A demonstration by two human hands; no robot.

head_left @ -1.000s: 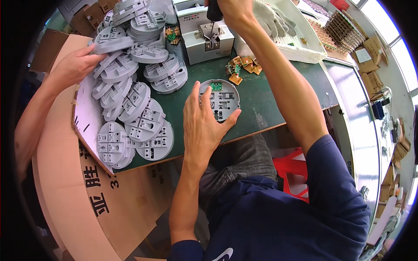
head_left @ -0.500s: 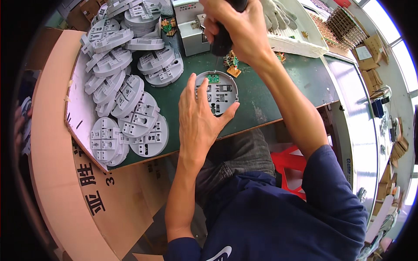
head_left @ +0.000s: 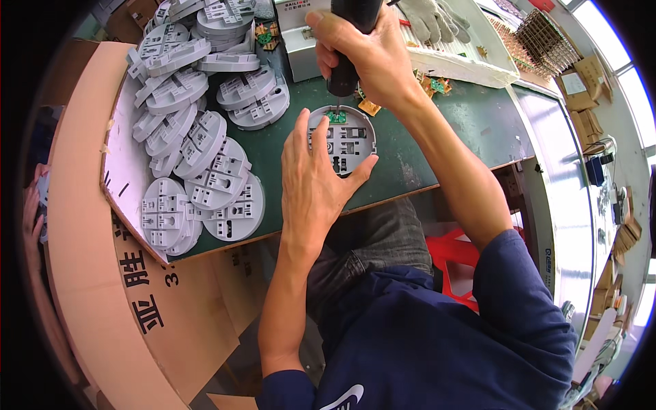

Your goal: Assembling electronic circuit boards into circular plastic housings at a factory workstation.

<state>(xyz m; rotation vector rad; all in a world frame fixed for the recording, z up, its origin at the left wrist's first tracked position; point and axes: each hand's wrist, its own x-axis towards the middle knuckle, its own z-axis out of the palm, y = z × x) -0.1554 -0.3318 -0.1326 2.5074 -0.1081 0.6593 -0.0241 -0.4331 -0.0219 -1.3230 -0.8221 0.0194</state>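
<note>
A round grey plastic housing (head_left: 361, 152) lies on the green tabletop, its moulded slots facing up. Inside its far edge sits a small green circuit board (head_left: 337, 117). My left hand (head_left: 312, 167) steadies the housing, fingers along its left side and thumb on its right rim. In my right hand (head_left: 374, 58) is a black electric screwdriver (head_left: 344, 76), held upright in a wrapped grip. Its thin bit points down at the far edge of the circuit board; whether it touches a screw is too small to tell.
Stacked grey housings (head_left: 222, 181) fill the left side of the table. Behind stand a metal box-shaped machine (head_left: 298, 51) and a white tray (head_left: 471, 68) with gloves. Small circuit boards (head_left: 432, 85) lie beside the tray. At the far left, another person's hand (head_left: 32, 205) shows beyond the cardboard.
The electric screwdriver has come upright and lower, bringing its bit over the circuit board. My left hand keeps its hold on the housing. The other person's arm has come further into view.
</note>
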